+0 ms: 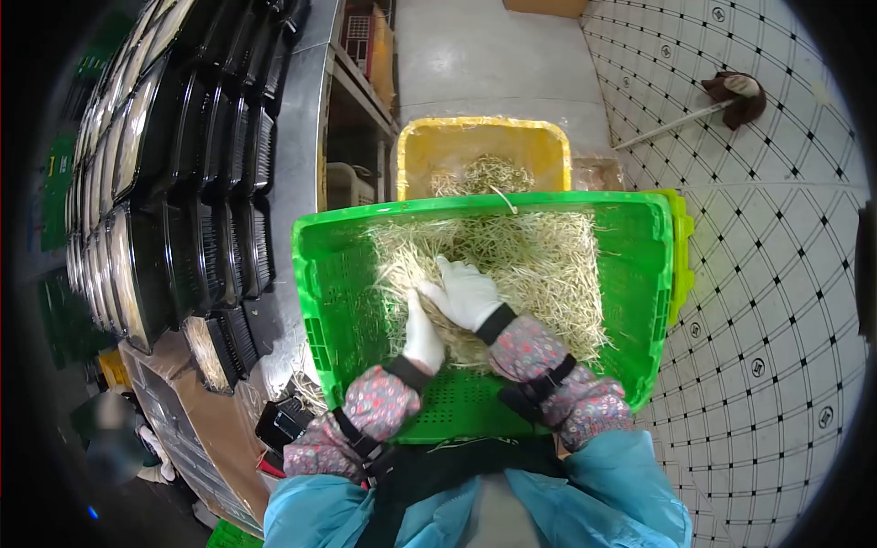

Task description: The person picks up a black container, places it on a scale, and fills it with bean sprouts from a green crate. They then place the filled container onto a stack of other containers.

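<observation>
A green plastic crate (644, 274) stands in front of me, with a heap of thin pale stalks (557, 274) that look like sprouts. My left hand (423, 338), in a white glove, is inside the crate at the left part of the heap, thumb up. My right hand (470, 294), also gloved, lies close beside it with the fingers curled over the stalks. Between both hands is a bunch of pale sprouts (408, 267), its ends fanning out to the upper left. The fingertips are partly hidden by the stalks.
A yellow bin (484, 123) with more stalks stands behind the crate. Stacked black trays (196, 173) of pale produce fill the metal table (306, 119) at left. Another person's gloved hand (157, 454) shows at lower left. A long-handled tool (681, 125) lies on the right.
</observation>
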Tool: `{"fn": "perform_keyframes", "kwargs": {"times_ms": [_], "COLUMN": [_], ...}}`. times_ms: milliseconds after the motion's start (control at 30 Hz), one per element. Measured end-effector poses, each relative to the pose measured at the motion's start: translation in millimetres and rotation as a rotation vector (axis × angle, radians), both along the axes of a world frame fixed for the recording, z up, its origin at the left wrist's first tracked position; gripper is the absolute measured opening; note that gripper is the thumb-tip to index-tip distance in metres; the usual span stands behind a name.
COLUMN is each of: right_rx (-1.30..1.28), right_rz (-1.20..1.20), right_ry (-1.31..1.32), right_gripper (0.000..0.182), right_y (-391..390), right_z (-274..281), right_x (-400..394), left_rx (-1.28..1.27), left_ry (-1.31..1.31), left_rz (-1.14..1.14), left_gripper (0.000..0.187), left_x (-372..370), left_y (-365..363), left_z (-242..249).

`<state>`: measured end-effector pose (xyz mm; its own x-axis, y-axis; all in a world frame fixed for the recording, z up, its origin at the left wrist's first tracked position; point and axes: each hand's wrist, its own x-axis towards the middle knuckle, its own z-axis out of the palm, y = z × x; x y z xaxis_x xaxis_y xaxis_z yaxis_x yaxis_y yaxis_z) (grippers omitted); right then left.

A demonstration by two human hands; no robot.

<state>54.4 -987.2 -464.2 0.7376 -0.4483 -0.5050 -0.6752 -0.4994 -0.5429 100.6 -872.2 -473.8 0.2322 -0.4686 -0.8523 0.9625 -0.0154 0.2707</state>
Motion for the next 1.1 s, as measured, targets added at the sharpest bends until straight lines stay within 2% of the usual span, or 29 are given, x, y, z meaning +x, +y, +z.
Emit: {"fn": "perform_keyframes", "kwargs": {"times_ms": [33, 67, 133, 167, 233, 267, 333, 367, 400, 433, 467, 533, 600, 667, 733, 800, 833, 867, 933, 1000, 1067, 1100], "right_rx": [-0.114, -0.198, -0.042, -0.051, -0.01, 0.038, -0.115, -0.125, -0.133, -0.132, -0.136, -0.152, -0.223, -0.142, -0.173, 0.081, 0.068, 0.072, 0.178, 0.02, -0.2, -0.218], "right_rz": [0.11, 0.196, 0.267, 0.262, 0.273, 0.295, 0.183, 0.085, -0.012, -0.015, -0.045, -0.033, -0.013, 0.229, 0.428, 0.445, 0.429, 0.428, 0.193, 0.035, -0.072, -0.078], "right_ry": [-0.027, -0.016, 0.017, 0.017, -0.151, 0.006, -0.078, -0.133, -0.19, -0.188, -0.173, -0.102, -0.125, 0.012, 0.081, 0.119, 0.015, 0.01, 0.059, -0.007, -0.231, -0.215], "right_gripper": [0.068, 0.07, 0.073, 0.073, 0.076, 0.077, 0.07, 0.067, 0.064, 0.064, 0.062, 0.06, 0.067, 0.075, 0.079, 0.076, 0.068, 0.068, 0.06, 0.055, 0.057, 0.059], "right_y": [-11.2, -24.5, -53.8, -64.2, -80.0, -96.4, -123.0, -135.3, -142.2, -143.3, -144.4, -140.6, -111.9, -69.5, -32.9, -35.5, -41.2, -50.9, -83.1, -107.9, -122.7, -127.8], "right_z": [27.0, 49.5, 69.3, 52.5, 2.9, 11.5, 3.8, 3.5, 3.4, 1.8, -0.9, -20.8, -34.3, -19.1, -16.0, 10.8, 13.5, 19.0, 29.2, 28.0, -18.6, -30.4], "right_x": [-9.4, -21.1, -45.7, -65.5, -109.8, -120.8, -149.7, -163.7, -176.0, -182.7, -187.8, -196.6, -199.1, -213.1, -247.5, -258.3, -262.5, -255.4, -227.7, -187.9, -157.2, -143.8], "left_rx": [-0.08, -0.196, -0.084, -0.092, -0.043, -0.093, -0.001, 0.028, -0.043, -0.017, -0.007, -0.012, -0.08, -0.111, -0.155, -0.258, -0.39, -0.385, -0.266, -0.131, -0.13, -0.128], "left_ry": [-0.013, -0.04, 0.189, 0.187, 0.225, 0.184, -0.206, -0.412, -0.856, -1.016, -1.24, -1.708, -1.821, -1.675, -1.623, -1.49, -1.394, -1.392, -1.058, -1.492, -1.821, -1.817], "left_rz": [-0.024, -0.01, -0.188, -0.193, -0.762, -0.927, -1.148, -1.153, -1.141, -1.034, -1.016, -1.067, -1.233, -1.779, -1.903, -1.966, -1.855, -1.86, -1.714, -1.36, -1.124, -1.128], "left_gripper": [0.069, 0.068, 0.065, 0.065, 0.071, 0.07, 0.048, 0.043, 0.046, 0.046, 0.051, 0.062, 0.074, 0.078, 0.08, 0.078, 0.067, 0.067, 0.059, 0.056, 0.064, 0.064], "left_x": [-15.0, -34.6, -60.8, -65.1, -71.4, -57.5, -26.3, -13.2, -3.1, -0.1, 3.8, -5.7, -27.9, -61.7, -79.9, -78.7, -71.0, -60.6, -37.1, -24.8, -20.7, -26.1], "left_y": [-5.4, -8.7, -2.9, -1.4, 7.5, 12.2, 10.4, 5.6, -3.8, -12.0, -19.3, -43.9, -54.8, -38.7, -10.4, 7.6, 11.1, 6.0, -24.0, -52.8, -86.4, -93.4], "left_z": [28.6, 31.0, 49.7, 47.8, 26.5, 12.7, 5.5, 6.8, 7.9, 10.3, -7.9, -5.8, -15.5, -26.6, -7.6, 12.5, 17.0, 22.8, 28.2, 9.8, -12.9, -33.8]}}
